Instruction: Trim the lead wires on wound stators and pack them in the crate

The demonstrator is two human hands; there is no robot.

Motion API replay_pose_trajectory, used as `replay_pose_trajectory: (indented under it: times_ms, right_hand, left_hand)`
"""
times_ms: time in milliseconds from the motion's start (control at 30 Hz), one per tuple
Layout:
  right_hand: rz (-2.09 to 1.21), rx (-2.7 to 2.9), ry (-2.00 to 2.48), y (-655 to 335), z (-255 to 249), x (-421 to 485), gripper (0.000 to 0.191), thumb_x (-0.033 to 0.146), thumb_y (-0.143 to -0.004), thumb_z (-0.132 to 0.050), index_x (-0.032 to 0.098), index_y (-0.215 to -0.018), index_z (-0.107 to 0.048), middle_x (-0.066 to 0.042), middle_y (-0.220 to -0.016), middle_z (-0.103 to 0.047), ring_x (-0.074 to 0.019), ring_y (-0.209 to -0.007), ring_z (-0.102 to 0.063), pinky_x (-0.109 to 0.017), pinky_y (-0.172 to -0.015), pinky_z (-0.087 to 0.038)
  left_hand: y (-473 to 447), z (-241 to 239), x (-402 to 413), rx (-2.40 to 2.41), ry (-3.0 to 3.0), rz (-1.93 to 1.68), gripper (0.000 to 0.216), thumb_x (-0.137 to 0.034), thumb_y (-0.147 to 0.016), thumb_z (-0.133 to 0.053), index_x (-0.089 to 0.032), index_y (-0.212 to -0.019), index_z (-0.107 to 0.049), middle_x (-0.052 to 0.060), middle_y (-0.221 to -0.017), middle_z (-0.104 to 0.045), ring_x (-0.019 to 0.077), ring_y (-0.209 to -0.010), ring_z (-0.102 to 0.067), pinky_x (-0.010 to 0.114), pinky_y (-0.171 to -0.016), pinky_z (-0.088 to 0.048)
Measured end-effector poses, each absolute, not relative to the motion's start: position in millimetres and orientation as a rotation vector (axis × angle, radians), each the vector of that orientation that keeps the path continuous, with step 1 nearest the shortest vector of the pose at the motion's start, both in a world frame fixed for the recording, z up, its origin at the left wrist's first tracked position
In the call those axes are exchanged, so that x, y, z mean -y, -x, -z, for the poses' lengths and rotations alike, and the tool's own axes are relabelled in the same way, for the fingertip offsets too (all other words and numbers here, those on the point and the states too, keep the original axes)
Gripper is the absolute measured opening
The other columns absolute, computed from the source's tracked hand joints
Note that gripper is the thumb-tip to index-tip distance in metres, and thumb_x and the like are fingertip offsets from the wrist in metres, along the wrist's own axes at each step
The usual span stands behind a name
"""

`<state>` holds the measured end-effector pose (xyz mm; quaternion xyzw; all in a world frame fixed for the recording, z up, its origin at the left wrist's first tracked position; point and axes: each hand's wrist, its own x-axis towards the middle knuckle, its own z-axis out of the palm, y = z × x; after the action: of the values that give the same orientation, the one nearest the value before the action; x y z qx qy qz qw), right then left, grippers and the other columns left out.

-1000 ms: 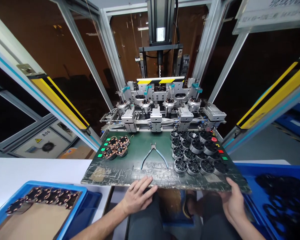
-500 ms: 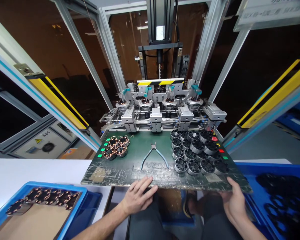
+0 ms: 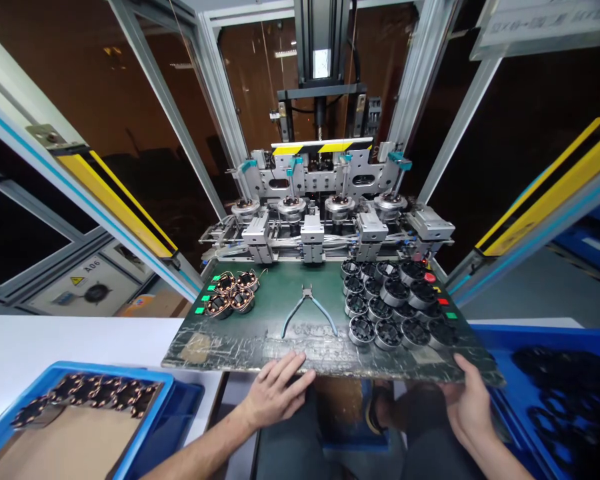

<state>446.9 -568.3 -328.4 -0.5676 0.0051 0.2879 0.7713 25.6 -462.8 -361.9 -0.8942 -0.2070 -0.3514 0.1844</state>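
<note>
My left hand (image 3: 280,390) lies open along the front edge of a worn green work board (image 3: 275,290), fingers stretched out, nothing held. At the board's right front corner, my right hand (image 3: 473,403) rests with its thumb against the edge, apart from the fingers, which are partly hidden below. Cutting pliers (image 3: 307,293) with blue handles lie spread in the middle. To their left sit several copper-wound motor stators (image 3: 242,300). On the right, several black-and-silver stator cores (image 3: 388,333) stand in rows, some stacked.
Behind the board, a machine fixture (image 3: 313,230) carries several round stations (image 3: 340,208) below a striped plate (image 3: 323,148). A blue bin (image 3: 165,393) with wound stators stands at left; another blue bin (image 3: 495,337) with black rings at right. Yellow guard posts (image 3: 125,207) flank the machine.
The striped plate and its teal-topped rods have risen away from the round stations. Both hands, the pliers and the stators have stayed in place.
</note>
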Motion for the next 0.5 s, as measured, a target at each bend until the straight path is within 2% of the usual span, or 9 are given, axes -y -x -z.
replay_pose_trajectory:
  times_ms: [200, 367, 500]
  right_hand:
    - [-0.621, -0.005, 1.230, -449.0, 331.9, 567.5, 0.065, 0.049, -0.067, -0.097, 0.023, -0.125, -0.082, -0.004, -0.121, -0.087, -0.0344, -0.118, -0.082, -0.050, -0.102, -0.071]
    - [-0.627, -0.008, 1.233, -448.6, 330.6, 567.5, 0.066, 0.050, -0.067, -0.096, 0.022, -0.126, -0.082, -0.005, -0.119, -0.087, -0.0365, -0.117, -0.082, -0.052, -0.102, -0.071]
    - [-0.620, -0.008, 1.238, -447.7, 329.2, 567.5, 0.066, 0.050, -0.066, -0.097, 0.023, -0.125, -0.082, -0.004, -0.120, -0.087, -0.0357, -0.119, -0.082, -0.051, -0.102, -0.071]
  left_hand:
    - [-26.0, 361.6, 463.0, 0.583, 2.484, 0.950, 0.066, -0.046, -0.089, -0.091, -0.040, -0.153, -0.077, 0.003, -0.174, -0.065, 0.0264, -0.167, -0.053, 0.038, -0.136, -0.035]
    - [-27.5, 358.5, 463.2, 0.589, 2.510, 0.999, 0.055, -0.041, -0.094, -0.087, -0.038, -0.148, -0.080, 0.003, -0.176, -0.063, 0.0229, -0.165, -0.054, 0.037, -0.137, -0.032]
    - [-26.9, 359.7, 463.0, 0.584, 2.517, 0.992, 0.054, -0.041, -0.094, -0.087, -0.037, -0.147, -0.080, 0.003, -0.177, -0.061, 0.0240, -0.166, -0.053, 0.037, -0.135, -0.035]
